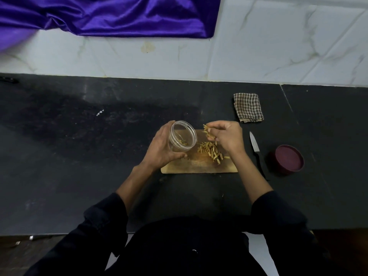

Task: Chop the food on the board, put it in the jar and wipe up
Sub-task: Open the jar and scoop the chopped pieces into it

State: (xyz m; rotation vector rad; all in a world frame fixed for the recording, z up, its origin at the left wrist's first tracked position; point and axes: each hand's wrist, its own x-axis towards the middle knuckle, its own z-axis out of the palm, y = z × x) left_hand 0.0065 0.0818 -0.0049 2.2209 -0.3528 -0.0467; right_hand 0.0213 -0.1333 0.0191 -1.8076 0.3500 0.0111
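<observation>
A dark, speckled table [79, 156] fills the middle of the view, with a dull smudged patch toward ten o'clock. Behind it, from nine round to three o'clock, runs a pale marble-veined tiled wall [278, 46], marked by a small yellowish stain near twelve. A glossy purple cloth [111, 14] hangs crumpled over the wall at eleven o'clock.
</observation>
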